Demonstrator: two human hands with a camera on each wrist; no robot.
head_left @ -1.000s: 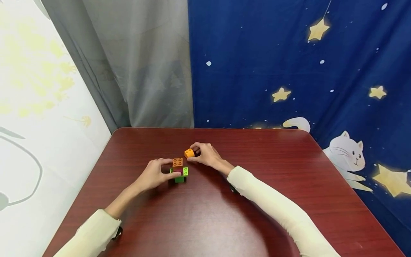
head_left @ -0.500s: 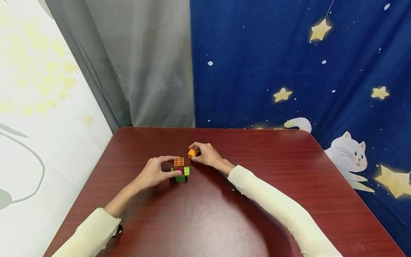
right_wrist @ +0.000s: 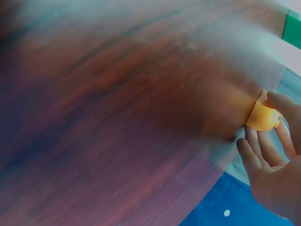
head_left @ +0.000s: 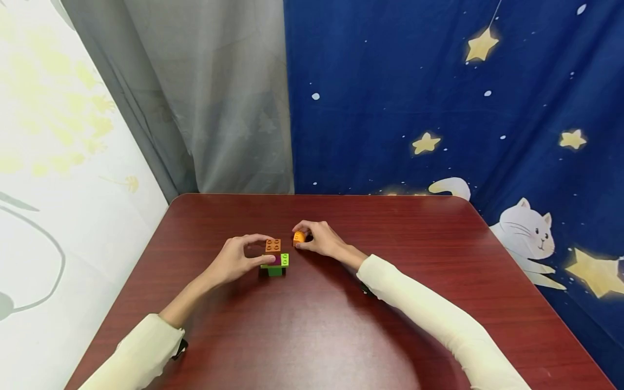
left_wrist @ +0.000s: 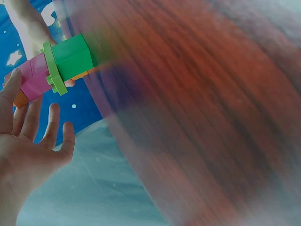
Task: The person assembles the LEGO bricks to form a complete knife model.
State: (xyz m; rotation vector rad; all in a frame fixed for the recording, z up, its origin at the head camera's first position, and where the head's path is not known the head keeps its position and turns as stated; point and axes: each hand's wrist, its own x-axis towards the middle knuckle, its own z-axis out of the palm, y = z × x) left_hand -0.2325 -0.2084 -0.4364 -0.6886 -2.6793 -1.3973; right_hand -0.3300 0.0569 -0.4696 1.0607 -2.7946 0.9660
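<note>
A small stack of toy building bricks stands on the table, with a brown-orange brick [head_left: 273,245] on top. Below it come magenta bricks [left_wrist: 34,75], a lime green plate [left_wrist: 54,70] and a green brick [left_wrist: 73,56] at the bottom. My left hand [head_left: 236,260] pinches the stack's upper part, thumb on the magenta side; its other fingers are spread in the left wrist view. Just right of and beyond the stack, my right hand [head_left: 319,238] pinches a yellow-orange brick with a curved side [right_wrist: 262,115] between thumb and fingers, at the tabletop. Fingers partly cover it.
The dark red wooden table [head_left: 317,319] has rounded far corners. Behind it hang a grey curtain [head_left: 239,97] and a blue curtain [head_left: 361,108] with stars and a white cat. A white patterned cloth [head_left: 49,189] lines the left side.
My right hand has shifted slightly right and nearer with the yellow-orange brick, which has turned between its fingers. The left hand still holds the stack, almost unmoved.
</note>
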